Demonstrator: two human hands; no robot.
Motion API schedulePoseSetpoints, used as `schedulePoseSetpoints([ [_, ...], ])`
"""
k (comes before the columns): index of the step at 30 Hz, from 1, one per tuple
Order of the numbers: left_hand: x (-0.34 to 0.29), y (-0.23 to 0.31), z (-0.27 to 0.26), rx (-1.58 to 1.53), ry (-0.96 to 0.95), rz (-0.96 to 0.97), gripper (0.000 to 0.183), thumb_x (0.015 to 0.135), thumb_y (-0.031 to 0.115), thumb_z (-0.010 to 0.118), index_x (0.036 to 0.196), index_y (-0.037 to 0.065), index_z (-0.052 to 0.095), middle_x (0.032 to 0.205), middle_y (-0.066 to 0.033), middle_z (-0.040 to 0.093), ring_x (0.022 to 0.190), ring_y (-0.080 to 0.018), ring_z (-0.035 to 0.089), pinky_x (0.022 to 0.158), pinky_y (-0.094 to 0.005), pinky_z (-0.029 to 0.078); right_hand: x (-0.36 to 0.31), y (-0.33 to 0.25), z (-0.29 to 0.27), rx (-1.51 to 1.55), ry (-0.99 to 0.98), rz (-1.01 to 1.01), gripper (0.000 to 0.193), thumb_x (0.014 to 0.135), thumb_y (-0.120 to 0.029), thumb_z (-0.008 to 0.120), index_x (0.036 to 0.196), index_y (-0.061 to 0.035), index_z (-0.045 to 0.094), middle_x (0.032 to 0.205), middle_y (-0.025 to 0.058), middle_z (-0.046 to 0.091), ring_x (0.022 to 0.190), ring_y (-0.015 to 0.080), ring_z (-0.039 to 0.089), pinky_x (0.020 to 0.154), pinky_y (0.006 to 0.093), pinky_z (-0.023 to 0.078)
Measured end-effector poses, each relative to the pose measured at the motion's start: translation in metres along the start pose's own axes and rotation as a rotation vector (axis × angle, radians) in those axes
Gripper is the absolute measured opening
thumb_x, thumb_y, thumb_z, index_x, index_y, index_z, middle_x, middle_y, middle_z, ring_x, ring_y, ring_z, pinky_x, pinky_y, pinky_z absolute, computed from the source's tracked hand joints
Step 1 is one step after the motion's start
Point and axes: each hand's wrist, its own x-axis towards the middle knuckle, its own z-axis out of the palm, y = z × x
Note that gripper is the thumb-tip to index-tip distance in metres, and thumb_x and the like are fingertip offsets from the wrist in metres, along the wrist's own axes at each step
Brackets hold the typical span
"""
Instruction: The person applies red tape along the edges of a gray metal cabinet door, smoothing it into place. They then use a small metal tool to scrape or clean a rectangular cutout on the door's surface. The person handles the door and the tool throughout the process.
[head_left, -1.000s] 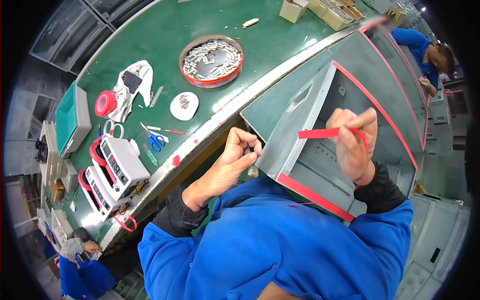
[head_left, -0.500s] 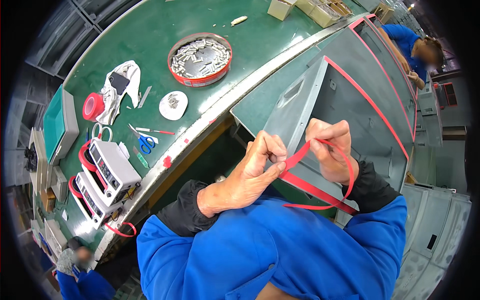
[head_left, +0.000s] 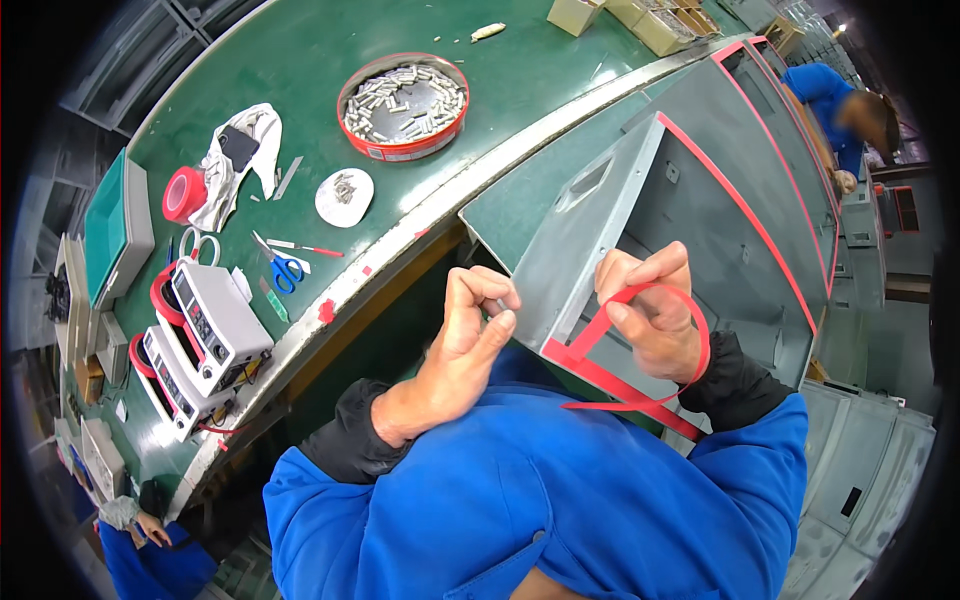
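Note:
My right hand (head_left: pixel 655 318) pinches a red tape strip (head_left: pixel 703 335), which loops around it and hangs in a curl. One part of the strip runs down to the near corner of a grey metal box (head_left: pixel 590 215) and touches the red tape (head_left: pixel 620 388) along its near edge. To the left of that corner is my left hand (head_left: pixel 455 345), apart from the tape. Its fingers are curled, with the thumb close to the index finger and nothing visible between them. Another red band (head_left: pixel 750 205) lines the box's upper edge.
On the green table (head_left: pixel 270 60) stand a round tin (head_left: pixel 400 145) of metal pins, a white dish (head_left: pixel 345 198), blue scissors (head_left: pixel 286 272), a red tape roll (head_left: pixel 184 195) and tape dispensers (head_left: pixel 215 320). A co-worker (head_left: pixel 825 95) leans over the far right end; another person (head_left: pixel 155 560) is at lower left.
My left hand has let go of the red tape and moved left. The right hand still grips the strip and has shifted slightly left, with the loop now around it.

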Motion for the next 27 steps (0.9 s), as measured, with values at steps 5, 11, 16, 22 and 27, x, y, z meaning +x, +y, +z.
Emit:
schedulePoseSetpoints([
  [5,-0.009,-0.009,0.001,-0.103,-0.204,-0.133,0.015,0.092,0.008,0.046,0.103,0.006,0.036,0.101,-0.0059,0.039,0.088,-0.0137,0.037,0.083,-0.0287,0.034,0.002,0.009,0.006,-0.129,-0.035,-0.047,0.033,0.078,0.009,0.051,0.102,-0.0078,0.035,0.081,0.0052,0.052,0.075,0.0185,0.049,0.082,0.0364,0.037],
  [11,-0.008,-0.007,0.001,-0.069,-0.270,-0.156,0.019,0.091,0.008,0.050,0.104,0.005,0.036,0.104,-0.0066,0.037,0.091,-0.0151,0.037,0.087,-0.0295,0.033,0.001,0.015,-0.001,-0.242,-0.098,-0.086,0.039,0.077,0.007,0.053,0.107,-0.0102,0.036,0.081,0.0035,0.053,0.080,0.0190,0.052,0.095,0.0425,0.030],
  [16,-0.008,-0.007,-0.001,-0.055,-0.309,-0.154,0.022,0.090,0.008,0.052,0.104,0.005,0.036,0.105,-0.0073,0.035,0.093,-0.0154,0.035,0.089,-0.0298,0.031,0.001,0.016,0.002,-0.302,-0.088,-0.105,0.039,0.077,0.007,0.054,0.107,-0.0109,0.036,0.081,0.0022,0.055,0.081,0.0190,0.053,0.096,0.0445,0.029],
  [22,-0.007,-0.006,-0.001,-0.012,-0.327,-0.127,0.023,0.089,0.008,0.054,0.104,0.005,0.037,0.105,-0.0076,0.035,0.092,-0.0160,0.035,0.088,-0.0305,0.032,0.006,0.012,0.001,-0.356,-0.108,-0.107,0.035,0.076,0.008,0.054,0.101,-0.0103,0.039,0.078,0.0015,0.056,0.078,0.0196,0.054,0.095,0.0452,0.030],
  [27,-0.005,-0.003,-0.001,0.048,-0.342,-0.133,0.025,0.087,0.008,0.056,0.104,0.004,0.038,0.104,-0.0078,0.035,0.092,-0.0172,0.035,0.088,-0.0307,0.032,0.002,0.017,0.005,-0.296,-0.042,-0.109,0.031,0.076,0.008,0.054,0.098,-0.0097,0.041,0.077,0.0014,0.056,0.077,0.0194,0.053,0.095,0.0455,0.030],
])
